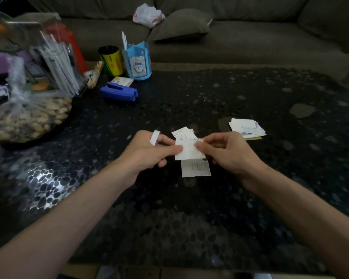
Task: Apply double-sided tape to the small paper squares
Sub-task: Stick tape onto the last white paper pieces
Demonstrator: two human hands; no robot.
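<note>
Small paper square (189, 152) pinched at its edges by left hand (147, 152) and right hand (228, 152), just above the table (189, 218); seemingly a tape roll (155, 137) ringed on a left finger. Liable to crease or take tape crooked, if adhesive grabs early. Farther out: blue pen holder (137, 61) with white pens (124, 40), and a clear bag (28, 119) of nuts.

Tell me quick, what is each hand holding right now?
Left hand: pinches the small white paper square; what looks like a white tape roll sits on one finger.
Right hand: pinches the same square.
</note>
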